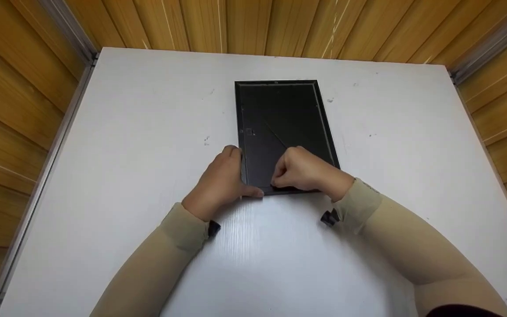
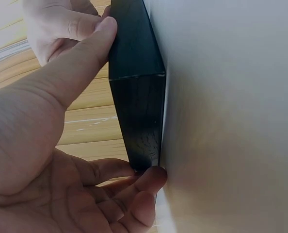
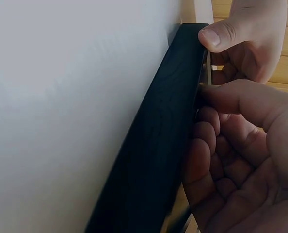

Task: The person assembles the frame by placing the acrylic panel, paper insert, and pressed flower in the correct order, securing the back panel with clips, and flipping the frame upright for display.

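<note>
A black rectangular picture frame [image 1: 280,105] lies back side up on the white table, its dark backing set inside a raised rim. My left hand [image 1: 220,178] grips the near left corner, thumb along the near side and fingers against the left side. In the left wrist view the left thumb [image 2: 88,60] bends over the rim. My right hand [image 1: 299,169] is curled over the near end of the backing. Its thumb [image 3: 226,97] and fingers pinch at the inner edge of the near rim; what lies between the fingertips is hidden.
The white table [image 1: 148,119] extends around the frame, with a few small dark marks. Yellow wood-slat walls [image 1: 244,26] stand behind it and at both sides. A thin slanting line [image 1: 275,134] and a small hanger plate [image 1: 250,131] show on the backing.
</note>
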A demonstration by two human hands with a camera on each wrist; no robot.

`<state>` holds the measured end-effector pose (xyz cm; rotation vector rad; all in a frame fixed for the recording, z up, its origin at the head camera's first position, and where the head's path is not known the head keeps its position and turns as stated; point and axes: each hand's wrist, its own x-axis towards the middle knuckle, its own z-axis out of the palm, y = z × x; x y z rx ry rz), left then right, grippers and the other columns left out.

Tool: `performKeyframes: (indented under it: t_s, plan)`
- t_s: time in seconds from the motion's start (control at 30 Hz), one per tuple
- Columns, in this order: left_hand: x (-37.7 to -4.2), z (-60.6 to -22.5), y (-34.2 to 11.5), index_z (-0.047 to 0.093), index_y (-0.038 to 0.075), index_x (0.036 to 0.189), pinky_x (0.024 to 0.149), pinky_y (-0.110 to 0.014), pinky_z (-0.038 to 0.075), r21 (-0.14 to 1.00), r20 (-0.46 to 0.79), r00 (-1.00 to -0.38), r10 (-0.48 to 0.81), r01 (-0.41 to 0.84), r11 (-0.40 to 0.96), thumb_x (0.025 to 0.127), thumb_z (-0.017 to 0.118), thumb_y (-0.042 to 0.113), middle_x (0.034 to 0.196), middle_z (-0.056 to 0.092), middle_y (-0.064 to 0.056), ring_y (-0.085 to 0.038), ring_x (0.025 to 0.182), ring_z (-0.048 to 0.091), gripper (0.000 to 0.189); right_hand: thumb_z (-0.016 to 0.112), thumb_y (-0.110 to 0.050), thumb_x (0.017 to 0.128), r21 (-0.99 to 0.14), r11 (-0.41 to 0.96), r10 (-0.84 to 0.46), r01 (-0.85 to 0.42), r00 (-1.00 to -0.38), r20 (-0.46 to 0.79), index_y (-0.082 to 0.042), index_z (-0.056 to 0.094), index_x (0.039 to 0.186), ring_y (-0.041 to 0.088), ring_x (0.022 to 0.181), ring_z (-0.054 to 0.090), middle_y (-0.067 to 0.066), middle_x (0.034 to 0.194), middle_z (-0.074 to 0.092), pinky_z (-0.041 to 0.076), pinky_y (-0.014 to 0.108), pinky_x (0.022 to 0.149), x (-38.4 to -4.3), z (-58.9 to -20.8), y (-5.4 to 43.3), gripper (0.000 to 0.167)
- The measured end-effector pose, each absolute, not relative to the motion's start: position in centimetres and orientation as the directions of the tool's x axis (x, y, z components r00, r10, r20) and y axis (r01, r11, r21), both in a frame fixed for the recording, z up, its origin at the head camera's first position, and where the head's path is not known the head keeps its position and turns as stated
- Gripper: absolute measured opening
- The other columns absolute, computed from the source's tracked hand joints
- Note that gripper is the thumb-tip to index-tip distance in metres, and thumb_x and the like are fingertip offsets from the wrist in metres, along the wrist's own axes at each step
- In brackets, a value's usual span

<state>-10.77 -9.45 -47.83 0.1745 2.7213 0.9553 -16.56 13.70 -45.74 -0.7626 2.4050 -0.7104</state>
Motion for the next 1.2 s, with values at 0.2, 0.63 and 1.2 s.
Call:
performKeyframes:
  t_s: [0.2, 0.63, 1.2]
  plan:
    - [-10.7, -47.8, -9.3, 0.049, -0.005, 0.161, 0.127, -0.047, 0.051, 0.625, -0.209, -0.96, 0.184, 0.013, 0.78, 0.075, 0.108, 0.047, 0.16, 0.054, -0.019, -0.034, 0.143, 0.059, 0.117, 0.083, -0.016, 0.102, -0.588, 0.706, -0.643, -0.396, -0.706, -0.296, -0.015, 0.092, 0.099, 0.013, 0.085, 0.077, 0.001, 0.099, 0.088, 0.067, 0.04, 0.085, -16.1, -45.4, 14.5, 0.01]
    - [-10.7, -47.6, -9.2, 0.043, -0.007, 0.166, 0.134, -0.046, 0.046, 0.619, -0.22, -0.959, 0.181, 0.006, 0.786, 0.074, 0.108, 0.049, 0.17, 0.049, -0.02, -0.037, 0.156, 0.053, 0.126, 0.078, -0.019, 0.108, -0.752, 0.65, -0.294, -0.11, -0.949, -0.116, -0.007, 0.085, 0.127, 0.007, 0.106, 0.067, 0.014, 0.128, 0.083, 0.052, 0.013, 0.089, -15.4, -46.4, 25.4, 0.024]
    - [-10.9, -47.9, -9.5, 0.046, -0.003, 0.165, 0.132, -0.047, 0.047, 0.614, -0.236, -0.956, 0.172, -0.01, 0.79, 0.073, 0.109, 0.049, 0.169, 0.049, -0.016, -0.035, 0.153, 0.054, 0.123, 0.098, -0.005, 0.083, -0.852, 0.517, -0.369, -0.082, -0.92, -0.135, -0.007, 0.059, 0.158, 0.025, 0.118, 0.045, 0.014, 0.146, 0.053, 0.04, 0.03, 0.095, -15.3, -50.1, 28.6, 0.085]
